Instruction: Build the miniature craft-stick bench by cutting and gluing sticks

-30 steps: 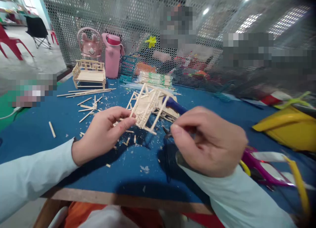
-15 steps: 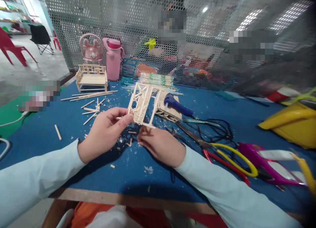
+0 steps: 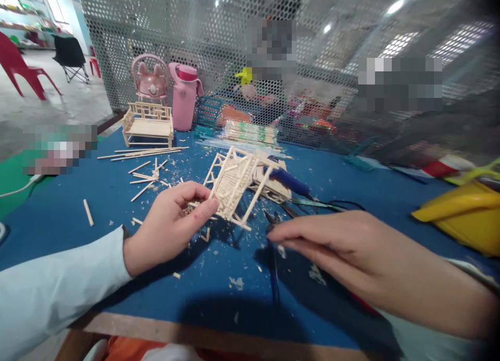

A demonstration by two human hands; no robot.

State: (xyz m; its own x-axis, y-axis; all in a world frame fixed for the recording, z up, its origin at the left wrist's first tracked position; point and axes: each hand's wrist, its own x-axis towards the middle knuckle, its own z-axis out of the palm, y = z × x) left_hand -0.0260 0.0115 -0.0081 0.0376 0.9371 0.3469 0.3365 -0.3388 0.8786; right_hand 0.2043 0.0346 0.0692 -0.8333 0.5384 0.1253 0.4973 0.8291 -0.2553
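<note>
My left hand (image 3: 170, 233) pinches a small wooden-stick furniture frame (image 3: 231, 186) between thumb and fingers, holding it tilted above the table. My right hand (image 3: 351, 251) is at the right of the frame, apart from it. Its fingers are pressed together at a pair of pliers with blue handles (image 3: 275, 283) and dark jaws; the palm side is hidden. Behind the frame lie another stick-built piece (image 3: 272, 190) and a blue glue gun (image 3: 291, 182), both partly covered by it.
A finished-looking miniature bench (image 3: 148, 125) stands at the back left beside a pink bottle (image 3: 184, 98). Loose sticks (image 3: 142, 152) and scraps lie on the blue tabletop (image 3: 128, 277). A yellow object (image 3: 457, 210) is at the right. A perforated metal screen (image 3: 219, 38) bounds the back.
My right hand has left the underside of the stick frame and moved right to the pliers, its forearm now over the scissors. The frame has come slightly lower and to the right in my left hand.
</note>
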